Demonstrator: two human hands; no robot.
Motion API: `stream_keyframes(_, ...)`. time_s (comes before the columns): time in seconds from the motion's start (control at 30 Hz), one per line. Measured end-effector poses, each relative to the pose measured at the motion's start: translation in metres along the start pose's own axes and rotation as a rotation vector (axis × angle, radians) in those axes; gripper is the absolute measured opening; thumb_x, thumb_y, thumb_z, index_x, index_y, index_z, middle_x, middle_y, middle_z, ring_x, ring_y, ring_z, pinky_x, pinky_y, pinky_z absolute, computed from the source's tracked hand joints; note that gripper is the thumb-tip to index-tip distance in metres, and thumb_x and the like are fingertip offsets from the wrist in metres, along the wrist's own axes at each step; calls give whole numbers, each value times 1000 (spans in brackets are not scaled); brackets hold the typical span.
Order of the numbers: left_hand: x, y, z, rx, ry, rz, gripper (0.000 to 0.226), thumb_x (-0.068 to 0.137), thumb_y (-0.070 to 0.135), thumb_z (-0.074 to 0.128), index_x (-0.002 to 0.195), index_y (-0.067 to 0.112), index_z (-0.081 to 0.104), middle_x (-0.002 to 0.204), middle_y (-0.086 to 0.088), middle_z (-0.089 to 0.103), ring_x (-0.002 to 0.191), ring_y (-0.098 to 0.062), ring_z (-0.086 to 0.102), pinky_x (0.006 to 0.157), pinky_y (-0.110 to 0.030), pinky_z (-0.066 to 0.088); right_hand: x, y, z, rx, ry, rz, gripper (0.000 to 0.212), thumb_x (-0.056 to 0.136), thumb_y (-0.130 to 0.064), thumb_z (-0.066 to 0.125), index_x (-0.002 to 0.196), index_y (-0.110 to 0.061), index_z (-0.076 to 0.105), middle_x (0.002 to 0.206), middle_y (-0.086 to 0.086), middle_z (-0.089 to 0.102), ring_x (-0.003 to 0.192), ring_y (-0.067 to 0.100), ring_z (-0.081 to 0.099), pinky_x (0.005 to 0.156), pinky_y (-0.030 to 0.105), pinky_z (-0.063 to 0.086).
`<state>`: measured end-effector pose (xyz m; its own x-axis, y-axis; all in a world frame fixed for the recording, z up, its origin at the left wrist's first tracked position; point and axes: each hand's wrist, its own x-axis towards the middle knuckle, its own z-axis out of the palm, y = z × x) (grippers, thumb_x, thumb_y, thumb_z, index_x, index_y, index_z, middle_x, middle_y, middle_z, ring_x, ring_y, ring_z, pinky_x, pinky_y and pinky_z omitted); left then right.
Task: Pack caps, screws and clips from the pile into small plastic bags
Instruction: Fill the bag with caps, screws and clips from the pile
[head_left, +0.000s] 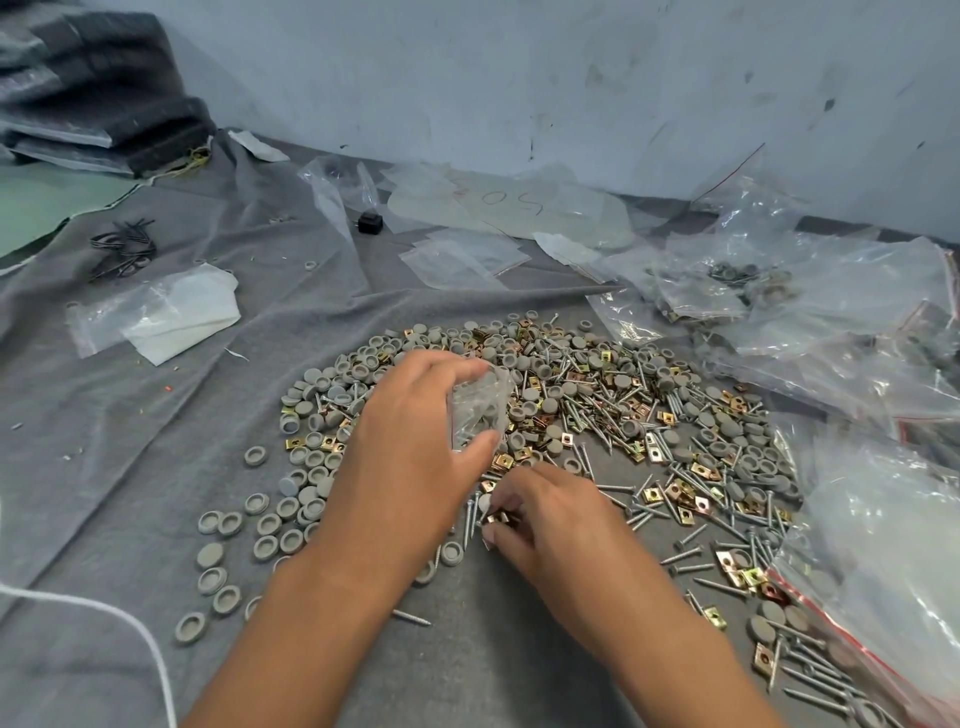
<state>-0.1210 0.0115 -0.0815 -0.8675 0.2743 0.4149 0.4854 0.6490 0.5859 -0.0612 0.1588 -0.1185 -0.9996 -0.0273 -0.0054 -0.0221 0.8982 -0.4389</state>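
A wide pile (613, 410) of grey round caps, silver screws and brass-coloured clips lies on the grey cloth in front of me. My left hand (410, 447) holds a small clear plastic bag (480, 408) above the pile, gripped between thumb and fingers. Just below it, my right hand (545, 519) is at the pile's near edge, its fingertips pinching brass clips (498, 517). Loose grey caps (270, 525) lie scattered to the left of my left forearm.
Large clear bags (852, 322), some holding parts, are heaped on the right, and one with a red zip line (883, 587) lies at the near right. Empty small bags (462, 260) lie behind the pile. A white cloth (182, 312), black ties (122, 249) and a white cord (130, 623) are on the left.
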Motion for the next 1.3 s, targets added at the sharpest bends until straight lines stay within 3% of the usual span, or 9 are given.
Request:
stream_keyframes(0.17, 0, 0, 0, -2, -1, 2, 53, 80, 28, 77, 131, 28, 62, 121, 19, 55, 96, 4, 46, 97, -20, 43, -4, 3, -2, 18, -55, -49, 33, 90, -54, 66, 116, -38, 52, 116, -21, 51, 103, 4, 54, 90, 30, 47)
stream_keyframes(0.23, 0, 0, 0, -4, 0, 1, 53, 80, 27, 77, 131, 27, 63, 121, 19, 56, 97, 3, 47, 97, -22, 44, -4, 3, -3, 39, -87, -49, 36, 88, -49, 72, 116, -38, 52, 113, -22, 51, 101, 2, 52, 89, 28, 47)
stream_keyframes(0.47, -1, -1, 0, -2, 5, -1, 52, 80, 26, 78, 129, 27, 63, 119, 18, 56, 94, 4, 44, 94, -16, 40, -2, 6, -6, 59, -170, -87, 14, 94, -32, 69, 105, -34, 61, 102, -14, 53, 96, 10, 56, 88, 36, 49)
stream_keyframes(0.7, -1, 1, -1, -1, -7, 0, 52, 80, 29, 76, 131, 26, 63, 119, 18, 56, 93, 5, 43, 93, -14, 38, -5, 13, -9, 3, -113, -101, 3, 99, -33, 60, 98, -36, 60, 100, -15, 56, 95, 6, 58, 85, 32, 49)
stream_keyframes(0.83, -2, 2, -1, -11, -16, -6, 53, 80, 31, 73, 132, 28, 62, 120, 20, 55, 92, 5, 44, 89, -8, 37, -2, 20, -19, 214, -17, -15, 10, 99, -30, 63, 92, -36, 60, 88, -17, 64, 83, 0, 58, 75, 22, 48)
stream_keyframes(0.97, -2, 3, 0, 8, -22, -4, 54, 80, 30, 76, 132, 28, 61, 120, 20, 54, 93, 5, 43, 95, -15, 40, -3, 27, -33, 430, 8, 16, 9, 97, -30, 66, 98, -38, 65, 91, -24, 67, 76, -3, 60, 64, 10, 43)
stream_keyframes(1.1, -2, 4, 0, 1, -30, 4, 54, 80, 31, 77, 131, 28, 61, 118, 20, 55, 93, 2, 45, 95, -21, 44, -2, 27, -37, 590, -33, 44, 13, 95, -22, 68, 98, -35, 69, 86, -17, 70, 70, -3, 61, 62, 13, 45)
stream_keyframes(1.3, -3, 4, 0, 7, -45, 20, 55, 80, 28, 80, 132, 28, 61, 120, 18, 55, 96, 1, 47, 96, -23, 45, -4, 23, -48, 1051, -60, 96, 14, 82, -27, 68, 93, -25, 76, 92, 1, 75, 82, 11, 67, 65, 21, 52)
